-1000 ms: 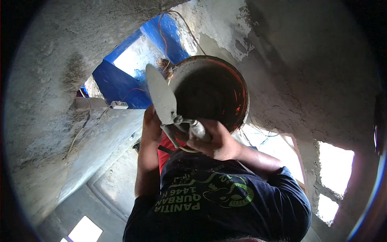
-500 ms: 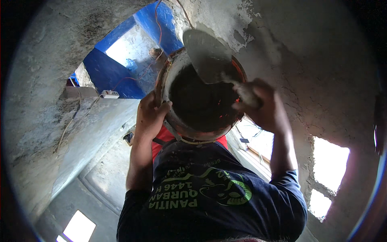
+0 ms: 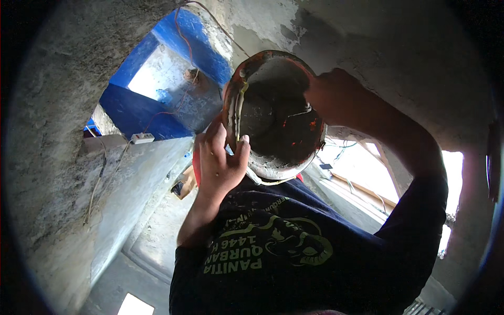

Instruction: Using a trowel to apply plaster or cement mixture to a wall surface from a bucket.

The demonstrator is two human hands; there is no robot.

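A mortar-smeared bucket point(image 3: 231, 113) with orange-red showing along its rim is tilted in front of me. Dark grey wet mortar point(image 3: 262, 118) lies inside. My left hand point(image 3: 223, 160) grips the near left side of the bucket, its thumb near the wire handle and some fingers behind the wall. Over the right part of the rim, my right hand point(image 3: 336, 100) is closed on the trowel. Its grip is hidden by the fist, and the blade is hard to tell from the grey inside the bucket.
A rough plastered wall point(image 3: 404, 63) rises ahead and to the right, with bright openings point(image 3: 454, 173). At the left are a blue-painted recess point(image 3: 142, 107), a white power strip point(image 3: 142, 138) on a ledge and a hanging cable point(image 3: 97, 184). An open box point(image 3: 185, 184) stands below.
The trowel has gone from above the bucket's far rim down into it. My right arm has swung outward with the elbow raised, and the bucket has shifted slightly right and tilted.
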